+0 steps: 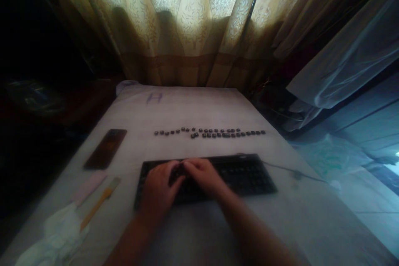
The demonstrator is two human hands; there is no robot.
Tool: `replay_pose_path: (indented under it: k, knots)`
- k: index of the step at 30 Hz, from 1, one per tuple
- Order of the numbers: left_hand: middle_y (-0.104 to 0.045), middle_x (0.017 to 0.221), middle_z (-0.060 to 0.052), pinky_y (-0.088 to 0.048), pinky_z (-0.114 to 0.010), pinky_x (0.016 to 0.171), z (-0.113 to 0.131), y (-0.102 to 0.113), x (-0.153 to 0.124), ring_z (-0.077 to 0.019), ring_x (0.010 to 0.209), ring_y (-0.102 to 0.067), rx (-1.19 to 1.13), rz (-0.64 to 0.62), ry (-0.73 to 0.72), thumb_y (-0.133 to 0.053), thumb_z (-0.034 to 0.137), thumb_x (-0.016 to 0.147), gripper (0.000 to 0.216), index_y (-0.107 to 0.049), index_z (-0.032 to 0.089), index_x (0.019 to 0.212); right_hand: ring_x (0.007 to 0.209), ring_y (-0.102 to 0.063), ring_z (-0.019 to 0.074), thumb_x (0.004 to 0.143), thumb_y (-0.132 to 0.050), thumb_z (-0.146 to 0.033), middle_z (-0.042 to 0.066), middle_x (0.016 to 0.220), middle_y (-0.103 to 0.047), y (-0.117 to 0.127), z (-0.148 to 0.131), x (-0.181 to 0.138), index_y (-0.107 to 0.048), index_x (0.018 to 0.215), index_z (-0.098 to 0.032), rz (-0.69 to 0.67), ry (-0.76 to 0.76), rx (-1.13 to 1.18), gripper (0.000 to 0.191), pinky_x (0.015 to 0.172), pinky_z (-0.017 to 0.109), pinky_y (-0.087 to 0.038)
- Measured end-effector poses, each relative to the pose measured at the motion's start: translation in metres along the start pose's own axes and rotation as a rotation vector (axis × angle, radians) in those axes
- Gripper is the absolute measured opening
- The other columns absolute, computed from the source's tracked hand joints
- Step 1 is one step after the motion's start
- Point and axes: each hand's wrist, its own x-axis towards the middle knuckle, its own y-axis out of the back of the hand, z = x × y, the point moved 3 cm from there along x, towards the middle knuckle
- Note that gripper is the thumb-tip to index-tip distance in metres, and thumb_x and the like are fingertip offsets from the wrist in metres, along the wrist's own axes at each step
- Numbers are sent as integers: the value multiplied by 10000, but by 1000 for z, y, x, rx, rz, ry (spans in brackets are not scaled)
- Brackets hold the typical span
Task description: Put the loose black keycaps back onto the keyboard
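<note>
A black keyboard (246, 176) lies across the table in front of me. My left hand (158, 185) rests over its left part, fingers bent over the keys and thumb spread away from the index finger. Beside it my right hand (202, 174) is closed, thumb and fingertips pinched together at the upper key rows. The fingertips of both hands nearly meet there; whatever the right one pinches is too small and dim to make out. Behind the keyboard, loose black keycaps (226, 135) stand in two uneven rows.
To the left lie a dark phone (106, 149), a pink item (89, 187), a brush with a yellow-orange handle (97, 208) and a crumpled white cloth (60, 230). A cable (291, 170) runs off rightward from the keyboard. Curtains (190, 29) hang beyond the white-covered table (199, 106).
</note>
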Motion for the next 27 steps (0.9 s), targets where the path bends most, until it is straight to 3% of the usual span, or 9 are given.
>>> replay_pose_path:
  k: [5, 10, 13, 16, 19, 27]
  knots:
    - [-725, 987, -52, -533, -351, 805, 9, -3, 2, -213, 906, -680, -14, 23, -34, -534, 337, 940, 190, -630, 228, 1062, 601, -536, 125, 831, -529, -360, -25, 585, -601, 2, 0, -4, -684, 647, -166, -13, -37, 94, 309, 598, 232, -418]
    - [-723, 1009, -56, -528, -351, 804, 9, -5, 1, -213, 917, -681, 0, 8, -52, -506, 345, 955, 217, -640, 222, 1075, 594, -527, 121, 845, -514, -349, -25, 594, -594, 1, 2, -7, -690, 673, -159, 5, -36, 81, 311, 588, 225, -408]
    - [-727, 993, -56, -529, -343, 776, 4, -5, 1, -211, 892, -684, 12, -16, -49, -503, 345, 954, 225, -654, 214, 1057, 632, -589, 149, 883, -488, -337, -8, 623, -647, 3, 3, -9, -710, 685, -166, -6, -8, -33, 343, 603, 239, -444]
    - [-727, 966, -55, -524, -349, 776, -5, -4, 5, -215, 880, -678, 31, -67, -42, -522, 340, 939, 221, -680, 218, 1033, 830, -675, 195, 890, -516, -286, 29, 862, -754, 14, 2, -12, -762, 865, -196, 88, 64, -189, 263, 785, 299, -509]
    - [-709, 935, -52, -510, -372, 766, -14, -3, 13, -231, 870, -661, 57, -138, -27, -575, 312, 899, 175, -713, 233, 973, 952, -677, 216, 871, -571, -219, 65, 1019, -752, 24, -1, -15, -760, 998, -209, 163, 112, -405, 228, 912, 347, -491]
    - [-686, 900, -29, -493, -355, 750, -19, -10, 21, -212, 843, -637, 76, -270, 14, -678, 273, 821, 140, -740, 251, 944, 949, -638, 198, 920, -552, -208, 71, 1056, -718, 11, -2, -12, -742, 1091, -234, 32, 319, -780, 256, 862, 298, -481]
